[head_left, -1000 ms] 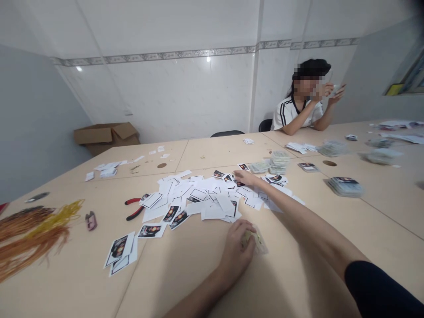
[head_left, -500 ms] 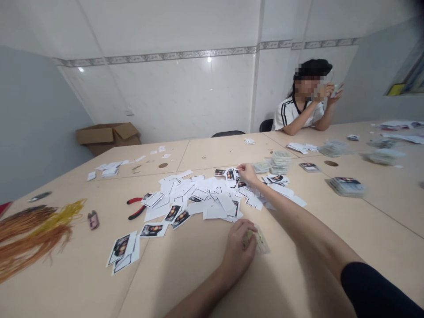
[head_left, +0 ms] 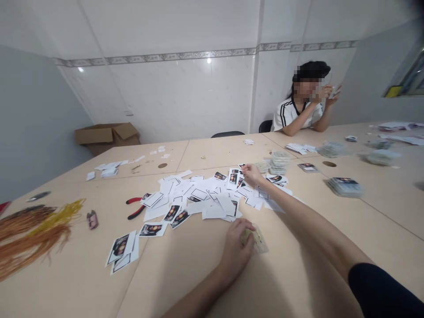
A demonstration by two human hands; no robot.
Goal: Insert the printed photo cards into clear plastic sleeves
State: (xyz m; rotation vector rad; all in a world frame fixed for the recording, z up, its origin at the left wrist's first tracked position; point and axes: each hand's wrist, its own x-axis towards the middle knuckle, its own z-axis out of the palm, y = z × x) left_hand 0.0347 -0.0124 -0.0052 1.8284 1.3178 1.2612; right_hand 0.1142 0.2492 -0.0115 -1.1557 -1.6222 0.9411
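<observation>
My left hand (head_left: 237, 247) rests on the table with its fingers curled over a flat clear plastic case (head_left: 261, 247), which has pale yellowish contents. Much of that case is hidden under the fingers. Farther out, my right hand (head_left: 252, 175) pinches a printed paper card (head_left: 233, 177) at the back of a loose heap of white paper cards (head_left: 212, 207). The fingertips partly cover the card's edge. Several cards in the heap lie face up with a dark picture, others face down. Just beyond the right hand stands a stack of clear plastic cases (head_left: 278, 162).
Red-and-black pliers (head_left: 135, 207) lie left of the heap, with a small pink tool (head_left: 92, 219) and orange and yellow cords (head_left: 43, 234) farther left. More cases (head_left: 345, 187) are stacked on the right. A co-worker (head_left: 300, 108) sits across the table, holding something small.
My right hand has shifted slightly right, and the card at its fingers has moved a little right and toward me. My left hand stays on the plastic case.
</observation>
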